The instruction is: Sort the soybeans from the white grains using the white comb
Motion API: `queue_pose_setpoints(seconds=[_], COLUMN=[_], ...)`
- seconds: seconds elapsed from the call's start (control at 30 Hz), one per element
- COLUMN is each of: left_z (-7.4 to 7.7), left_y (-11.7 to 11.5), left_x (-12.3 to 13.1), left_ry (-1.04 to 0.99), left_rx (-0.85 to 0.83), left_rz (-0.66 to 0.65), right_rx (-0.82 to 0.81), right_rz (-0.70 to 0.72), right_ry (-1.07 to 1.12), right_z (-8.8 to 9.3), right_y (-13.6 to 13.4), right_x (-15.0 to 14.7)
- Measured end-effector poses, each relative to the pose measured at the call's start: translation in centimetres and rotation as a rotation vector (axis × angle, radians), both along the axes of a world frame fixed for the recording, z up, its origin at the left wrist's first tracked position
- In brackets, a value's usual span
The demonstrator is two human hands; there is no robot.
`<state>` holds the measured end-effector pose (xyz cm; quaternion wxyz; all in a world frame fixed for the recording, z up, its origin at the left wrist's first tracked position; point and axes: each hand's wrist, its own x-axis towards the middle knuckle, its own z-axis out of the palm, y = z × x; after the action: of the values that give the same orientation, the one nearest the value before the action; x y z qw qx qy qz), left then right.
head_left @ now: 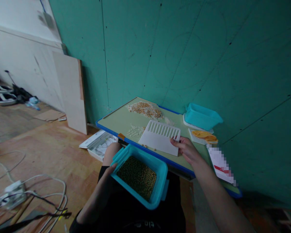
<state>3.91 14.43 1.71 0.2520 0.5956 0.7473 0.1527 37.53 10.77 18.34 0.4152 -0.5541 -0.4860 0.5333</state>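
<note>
At the near edge of the worktop (121,121), my right fingers (178,142) pinch the white scraper (160,137); below it, my left fingers (113,167) clasp the teal box (141,152) of beans (137,176).

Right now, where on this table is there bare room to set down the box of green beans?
Barest: the left corner of the table, bordered by the blue edge, the yellow bean pile and the white grain scatter. Crowded to the right: slotted board in the right hand, teal tub, tray of orange pieces, paper.
</note>
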Motion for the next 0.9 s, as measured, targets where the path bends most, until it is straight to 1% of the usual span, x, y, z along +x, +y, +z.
queue_pose_setpoints(seconds=[0.13,0.27,0.43,0.5,0.6,0.77,0.83,0.9], left_z=[-0.5,-0.6,-0.1,0.2,0.5,1.2,1.5,1.6], left_y=[0.6,0.5,-0.2,-0.4,-0.7,-0.7,-0.6,-0.6], left_x=[-0.1,-0.1,0.1,0.2,0.3,0.4,0.4,0.3], left_ry=[-0.008,-0.014,-0.008,0.0,0.007,-0.007,-0.018,-0.036], left_rx=[0.0,0.032,0.063,0.066,0.065,0.039,0.016,0.004], left_rz=[0.019,0.011,-0.02,-0.027,-0.032,-0.038,-0.029,-0.025], right_rx=[0.022,0.074,0.114,0.134,0.164,0.196,0.221,0.254], right_rz=[-0.005,-0.002,0.02,0.008,-0.025,0.005,-0.039,-0.127], right_ry=[0.02,0.046,0.018,0.012,0.004,-0.047,0.012,0.084], right_z=[-0.2,-0.8,-1.2,-1.4,-1.9,-2.9,-2.8,-2.4], right_y=[-0.5,-1.1,-1.9,-2.2,-2.8,-3.6,-3.3,-2.3], right_x=[0.0,0.2,0.5,0.6,0.6,0.8,0.8,0.4])
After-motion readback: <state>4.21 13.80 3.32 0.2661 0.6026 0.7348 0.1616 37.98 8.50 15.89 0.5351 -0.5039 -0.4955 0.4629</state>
